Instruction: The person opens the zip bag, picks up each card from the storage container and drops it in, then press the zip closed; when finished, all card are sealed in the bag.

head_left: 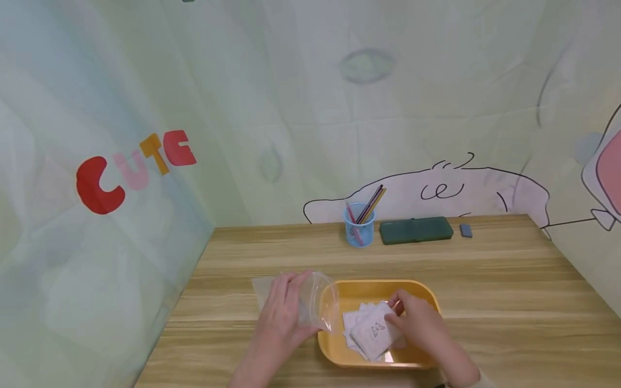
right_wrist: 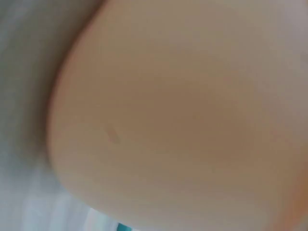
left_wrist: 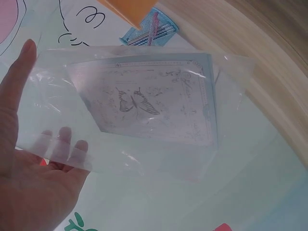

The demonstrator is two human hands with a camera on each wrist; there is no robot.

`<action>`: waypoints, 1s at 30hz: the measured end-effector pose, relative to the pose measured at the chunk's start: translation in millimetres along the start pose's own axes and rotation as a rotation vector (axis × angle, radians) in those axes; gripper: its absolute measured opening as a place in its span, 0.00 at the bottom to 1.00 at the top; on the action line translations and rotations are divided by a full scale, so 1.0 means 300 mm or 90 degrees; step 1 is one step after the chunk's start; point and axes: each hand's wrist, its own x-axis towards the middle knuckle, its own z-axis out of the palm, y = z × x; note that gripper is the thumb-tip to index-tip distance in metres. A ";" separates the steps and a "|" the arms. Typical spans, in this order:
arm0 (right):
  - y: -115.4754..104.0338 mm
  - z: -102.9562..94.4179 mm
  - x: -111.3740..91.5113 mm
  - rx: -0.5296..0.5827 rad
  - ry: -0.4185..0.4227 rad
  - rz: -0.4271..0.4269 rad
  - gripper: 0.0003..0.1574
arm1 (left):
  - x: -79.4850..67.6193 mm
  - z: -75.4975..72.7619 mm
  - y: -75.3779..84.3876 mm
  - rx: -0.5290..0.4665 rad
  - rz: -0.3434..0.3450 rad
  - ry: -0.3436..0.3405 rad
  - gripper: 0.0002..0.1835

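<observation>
My left hand grips a clear plastic bag by its mouth end, over the left rim of the yellow tray. Through the plastic, the left wrist view shows a pale card printed with a butterfly and an ornate border. Several white square cards lie in a loose overlapping pile in the tray. The thumb and fingers of my right hand pinch the upper right edge of the top card, which bears a butterfly print. Blurred skin fills most of the right wrist view, hiding the fingers.
Behind the tray stands a blue mesh cup with several pencils. A dark green case and a small blue eraser-like block lie to its right. The wooden table meets printed fabric walls at the back and sides.
</observation>
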 end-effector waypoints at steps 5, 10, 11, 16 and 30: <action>-0.037 -0.053 -0.006 0.031 0.025 -0.015 0.06 | -0.006 0.002 -0.006 0.003 -0.012 -0.011 0.59; -0.080 -0.113 -0.022 0.059 0.102 -0.042 0.05 | -0.004 -0.002 -0.008 -0.004 -0.009 -0.014 0.58; -0.090 -0.124 -0.027 0.065 0.119 -0.043 0.06 | -0.002 -0.002 -0.008 -0.004 -0.006 -0.011 0.58; -0.128 -0.162 -0.057 0.114 0.200 -0.038 0.09 | -0.001 -0.002 -0.006 -0.003 -0.001 -0.007 0.58; -0.212 -0.162 -0.121 0.387 0.313 -0.130 0.05 | 0.007 -0.002 -0.006 0.003 -0.007 0.000 0.58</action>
